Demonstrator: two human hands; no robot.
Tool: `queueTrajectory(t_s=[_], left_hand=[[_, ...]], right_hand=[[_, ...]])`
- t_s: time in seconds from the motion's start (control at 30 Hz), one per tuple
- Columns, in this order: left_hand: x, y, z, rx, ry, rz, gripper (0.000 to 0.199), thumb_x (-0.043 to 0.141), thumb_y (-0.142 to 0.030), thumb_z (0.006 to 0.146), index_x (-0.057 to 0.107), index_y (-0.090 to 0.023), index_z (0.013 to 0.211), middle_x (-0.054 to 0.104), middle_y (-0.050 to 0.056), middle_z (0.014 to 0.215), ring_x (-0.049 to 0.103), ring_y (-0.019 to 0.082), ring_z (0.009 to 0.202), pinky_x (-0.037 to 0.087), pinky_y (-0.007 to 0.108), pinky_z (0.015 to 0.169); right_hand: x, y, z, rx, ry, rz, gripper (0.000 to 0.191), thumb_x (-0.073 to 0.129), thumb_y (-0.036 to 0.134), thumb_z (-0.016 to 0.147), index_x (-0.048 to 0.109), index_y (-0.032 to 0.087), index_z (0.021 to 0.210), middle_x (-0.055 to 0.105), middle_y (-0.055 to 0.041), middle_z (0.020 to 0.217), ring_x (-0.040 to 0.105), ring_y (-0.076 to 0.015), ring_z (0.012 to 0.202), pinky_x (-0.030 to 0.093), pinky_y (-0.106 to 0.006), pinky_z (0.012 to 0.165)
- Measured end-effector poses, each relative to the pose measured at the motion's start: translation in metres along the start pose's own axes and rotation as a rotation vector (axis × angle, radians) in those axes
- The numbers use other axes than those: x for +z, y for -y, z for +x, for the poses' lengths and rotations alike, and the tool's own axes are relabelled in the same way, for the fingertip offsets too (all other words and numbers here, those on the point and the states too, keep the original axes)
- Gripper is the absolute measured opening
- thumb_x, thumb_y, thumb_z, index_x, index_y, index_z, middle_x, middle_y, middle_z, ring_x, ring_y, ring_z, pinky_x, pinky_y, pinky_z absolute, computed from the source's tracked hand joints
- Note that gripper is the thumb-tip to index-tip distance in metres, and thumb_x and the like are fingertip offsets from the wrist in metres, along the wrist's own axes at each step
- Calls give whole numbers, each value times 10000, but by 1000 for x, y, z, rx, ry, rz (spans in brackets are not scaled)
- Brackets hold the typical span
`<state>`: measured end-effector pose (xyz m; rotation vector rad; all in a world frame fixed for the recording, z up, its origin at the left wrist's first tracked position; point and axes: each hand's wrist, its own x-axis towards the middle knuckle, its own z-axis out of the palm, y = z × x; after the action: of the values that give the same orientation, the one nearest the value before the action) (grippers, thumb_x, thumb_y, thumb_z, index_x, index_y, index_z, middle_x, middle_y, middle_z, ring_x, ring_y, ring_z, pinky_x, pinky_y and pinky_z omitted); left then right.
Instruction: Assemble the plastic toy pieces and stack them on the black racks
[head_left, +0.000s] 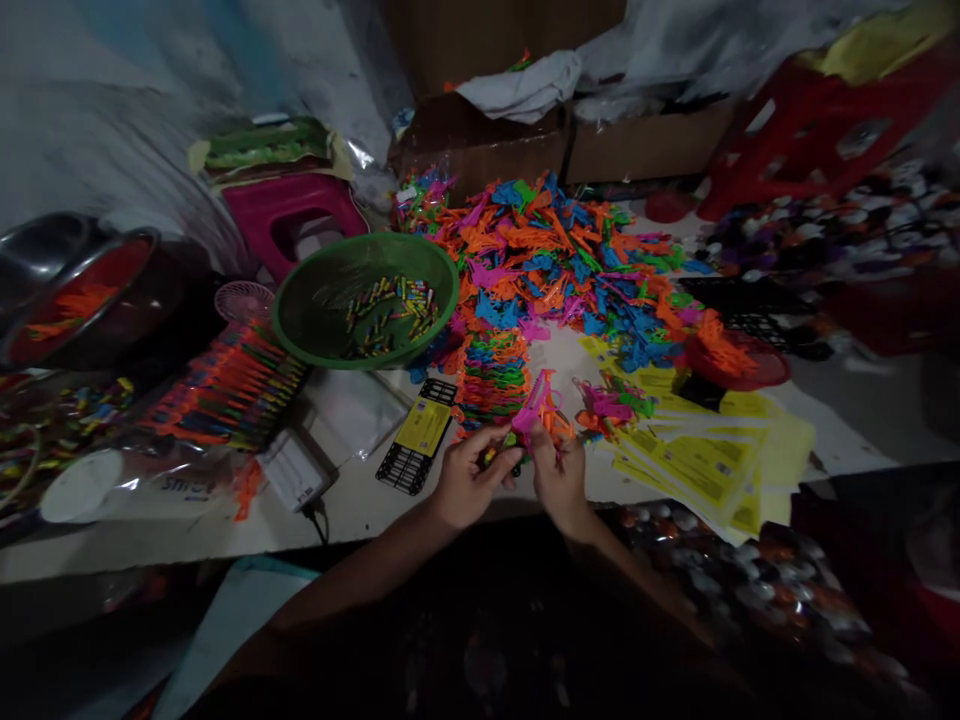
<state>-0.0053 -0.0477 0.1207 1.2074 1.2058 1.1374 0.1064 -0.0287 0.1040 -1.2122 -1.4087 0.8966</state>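
Observation:
Near the table's front edge, my left hand (474,478) pinches a small yellow-and-green piece (490,455). Just beside it, my right hand (559,474) is closed on a pink plastic piece (531,408) that points up and away from me. The fingertips of both hands are close together. Right behind them are a stack of colorful plastic pieces (493,375) and a small pile of pink, green and orange pieces (611,402). A large heap of orange, blue, pink and green pieces (555,250) lies farther back.
A green basin (292,335) with small striped pieces stands at left center. Left of my hands lies a black rack with a yellow label (422,427). Yellow printed sheets (697,460) and a red bowl (769,370) are at right. Cardboard boxes (480,155) stand behind.

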Motion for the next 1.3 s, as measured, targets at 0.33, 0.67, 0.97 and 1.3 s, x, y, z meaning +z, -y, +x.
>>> queueTrajectory(t_s=[0.33, 0.67, 0.97, 1.3], left_hand=[[-46, 5, 26, -256, -267, -239, 482, 689, -242, 600, 523, -202, 1052, 605, -1, 846, 522, 53, 508, 342, 152, 412], [-59, 2, 37, -125, -425, -430, 626, 747, -92, 471, 514, -249, 1030, 584, 8, 1001, 601, 143, 887, 438, 196, 654], [-61, -2, 34, -177, -294, -601, 546, 766, -115, 498, 574, -216, 999, 624, -11, 842, 623, 142, 802, 473, 313, 810], [-56, -7, 28, -174, -205, -707, 342, 751, -172, 585, 533, -188, 848, 634, -14, 806, 641, 157, 807, 512, 299, 739]], right_hand=[[-115, -67, 100, 430, -22, -1040, 325, 534, 449, 723, 656, 148, 746, 654, -127, 750, 602, -247, 751, 416, -304, 610], [0, -135, 193, 132, 205, -882, 375, 442, 192, 806, 548, 165, 1165, 513, -86, 1263, 466, -183, 1126, 353, -258, 900], [-16, -146, 162, 251, 155, -942, 296, 534, 331, 735, 620, 131, 935, 632, -139, 991, 543, -236, 987, 374, -301, 809], [-43, -53, 91, 157, -187, 184, 297, 669, 379, 630, 437, 197, 664, 503, 62, 543, 531, -106, 499, 413, -226, 492]])
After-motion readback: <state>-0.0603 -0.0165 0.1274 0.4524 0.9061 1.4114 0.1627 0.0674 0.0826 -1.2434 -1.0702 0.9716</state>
